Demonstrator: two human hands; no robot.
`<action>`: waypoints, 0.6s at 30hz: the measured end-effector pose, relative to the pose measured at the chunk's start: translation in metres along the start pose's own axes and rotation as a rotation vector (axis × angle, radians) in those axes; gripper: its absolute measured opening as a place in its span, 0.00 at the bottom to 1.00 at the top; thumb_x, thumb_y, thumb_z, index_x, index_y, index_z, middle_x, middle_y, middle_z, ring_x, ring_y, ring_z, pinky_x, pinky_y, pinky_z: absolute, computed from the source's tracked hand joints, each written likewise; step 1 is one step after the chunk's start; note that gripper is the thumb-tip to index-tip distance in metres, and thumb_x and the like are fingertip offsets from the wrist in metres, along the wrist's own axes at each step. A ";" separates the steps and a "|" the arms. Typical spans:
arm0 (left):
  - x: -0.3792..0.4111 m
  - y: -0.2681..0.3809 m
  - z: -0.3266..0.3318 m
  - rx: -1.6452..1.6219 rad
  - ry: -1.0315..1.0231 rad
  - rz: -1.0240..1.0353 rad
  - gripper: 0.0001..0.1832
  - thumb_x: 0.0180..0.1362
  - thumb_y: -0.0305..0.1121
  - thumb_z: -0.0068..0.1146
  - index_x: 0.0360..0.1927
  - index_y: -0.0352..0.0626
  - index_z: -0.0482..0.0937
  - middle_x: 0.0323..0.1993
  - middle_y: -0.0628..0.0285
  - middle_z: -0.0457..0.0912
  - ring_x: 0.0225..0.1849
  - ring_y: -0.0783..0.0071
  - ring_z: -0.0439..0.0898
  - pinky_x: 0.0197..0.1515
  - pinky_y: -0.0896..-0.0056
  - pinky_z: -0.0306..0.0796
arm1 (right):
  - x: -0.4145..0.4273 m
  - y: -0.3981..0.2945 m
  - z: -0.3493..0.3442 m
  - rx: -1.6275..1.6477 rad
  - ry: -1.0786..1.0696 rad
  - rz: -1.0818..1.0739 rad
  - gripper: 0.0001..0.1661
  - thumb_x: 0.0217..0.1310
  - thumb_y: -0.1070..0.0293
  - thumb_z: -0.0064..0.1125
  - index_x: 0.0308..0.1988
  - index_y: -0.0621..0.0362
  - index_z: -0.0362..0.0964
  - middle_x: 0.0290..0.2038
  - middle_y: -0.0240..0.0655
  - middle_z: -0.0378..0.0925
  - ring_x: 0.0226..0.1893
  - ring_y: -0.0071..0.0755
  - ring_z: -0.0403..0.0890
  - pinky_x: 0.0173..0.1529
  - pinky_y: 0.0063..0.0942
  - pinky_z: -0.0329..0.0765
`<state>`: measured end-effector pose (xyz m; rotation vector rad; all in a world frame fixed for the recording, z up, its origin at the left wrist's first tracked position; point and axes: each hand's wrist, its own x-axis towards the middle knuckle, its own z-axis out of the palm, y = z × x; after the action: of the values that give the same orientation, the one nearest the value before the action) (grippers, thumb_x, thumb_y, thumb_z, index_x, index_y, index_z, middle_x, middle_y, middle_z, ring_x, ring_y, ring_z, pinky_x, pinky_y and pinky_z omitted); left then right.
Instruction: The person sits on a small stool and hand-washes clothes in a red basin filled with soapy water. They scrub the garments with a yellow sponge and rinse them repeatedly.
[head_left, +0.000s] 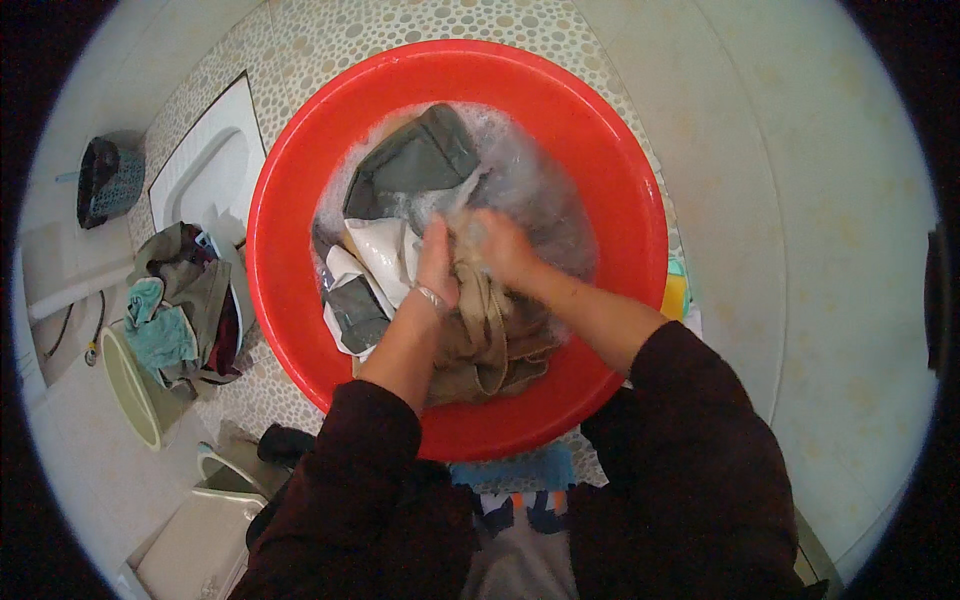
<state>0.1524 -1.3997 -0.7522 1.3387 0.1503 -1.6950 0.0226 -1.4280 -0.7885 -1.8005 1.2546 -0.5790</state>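
Observation:
A large red plastic basin (457, 442) full of sudsy water (540, 172) stands before me. Both hands are inside it, slightly blurred, with a bunched tan-brown garment (480, 330) between them. On the left side of the bunch, my left hand (437, 259) presses the cloth, a bracelet at its wrist. My right hand (506, 247) curls around the cloth's upper end from the right. A dark grey-green cloth (412, 161) bulges from the water above the hands. Wet white fabric (382, 251) with a grey patch lies left of my left hand. Suds hide the lower layers.
Left of the basin, a squat toilet (214, 169) is set in the pebble-patterned floor (337, 34). Piled clothes (184, 300) sit beside a pale green bucket (135, 390). A lined blue wastebasket (112, 182) stands farther back. The tiled wall (787, 187) rises close on the right.

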 end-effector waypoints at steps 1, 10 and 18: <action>-0.002 0.008 -0.006 -0.096 -0.040 -0.084 0.27 0.59 0.58 0.39 0.50 0.47 0.69 0.49 0.63 0.72 0.53 0.66 0.68 0.55 0.65 0.62 | -0.007 -0.034 -0.001 0.028 -0.095 0.069 0.16 0.54 0.65 0.48 0.43 0.60 0.64 0.40 0.53 0.71 0.43 0.56 0.72 0.45 0.44 0.69; -0.037 -0.022 0.022 0.452 -0.154 0.170 0.28 0.53 0.47 0.53 0.53 0.42 0.63 0.44 0.51 0.71 0.45 0.57 0.71 0.49 0.59 0.65 | 0.039 -0.013 -0.048 -0.318 0.083 0.201 0.10 0.52 0.64 0.49 0.36 0.56 0.66 0.35 0.50 0.72 0.37 0.55 0.74 0.39 0.44 0.71; -0.074 -0.031 -0.023 1.706 -0.018 0.712 0.32 0.45 0.39 0.61 0.50 0.35 0.61 0.41 0.43 0.68 0.41 0.45 0.71 0.42 0.57 0.68 | 0.000 0.021 -0.067 -0.437 -0.434 0.138 0.19 0.55 0.64 0.47 0.49 0.51 0.64 0.51 0.54 0.60 0.47 0.60 0.68 0.52 0.45 0.67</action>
<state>0.1435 -1.3255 -0.7146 2.0410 -1.9106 -0.9544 -0.0395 -1.4560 -0.7699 -2.0264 1.2441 0.1799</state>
